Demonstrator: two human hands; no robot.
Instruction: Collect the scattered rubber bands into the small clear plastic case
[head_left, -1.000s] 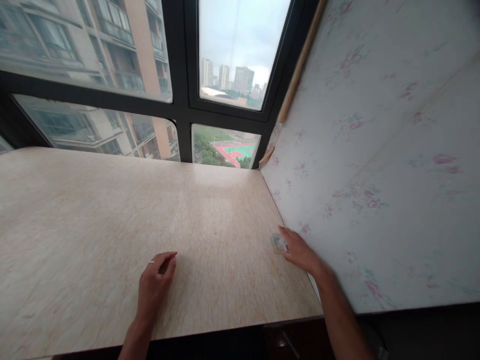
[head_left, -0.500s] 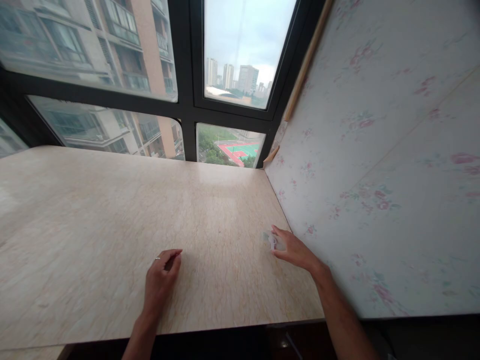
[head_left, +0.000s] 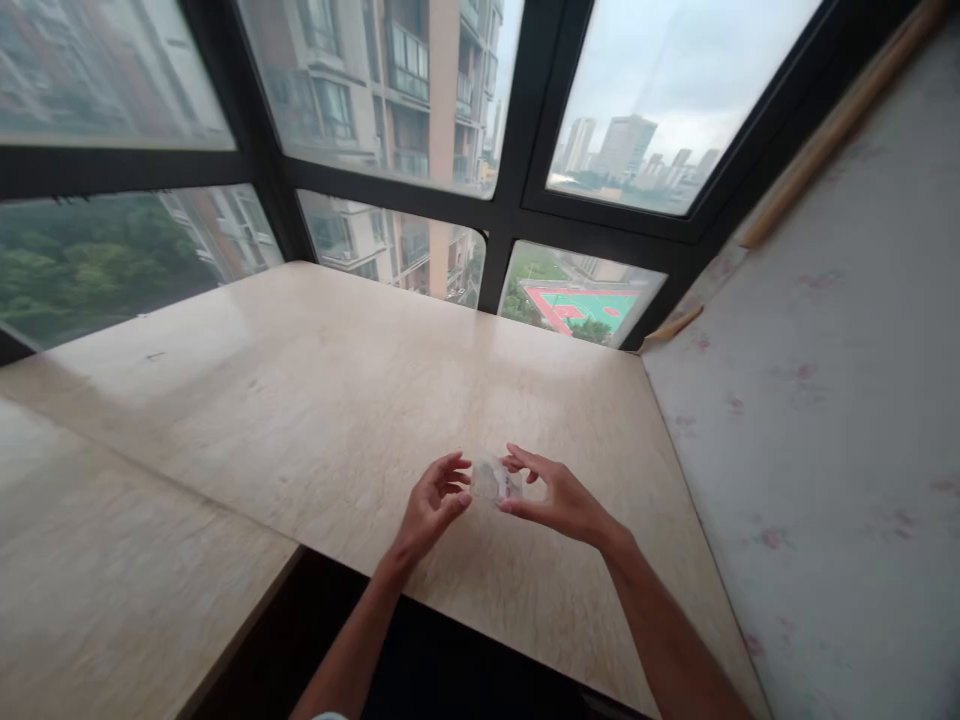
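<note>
A small clear plastic container, whitish with a faint printed mark on its right part, sits between my two hands over the stone-patterned counter. My right hand has thumb and fingers around its right side and grips it. On the other side, my left hand is open with fingers curved and apart, its fingertips at the container's left edge. Whether they touch it I cannot tell. What the container holds is too blurred to make out.
The beige counter runs back to dark window frames and panes. A flower-patterned wall closes off the right side. Below the counter's front edge is a dark gap; another beige surface lies left.
The view has turned left. My right hand has brought the container away from the wall, and my left hand has come up beside it, its fingers spreading from a loose curl.
</note>
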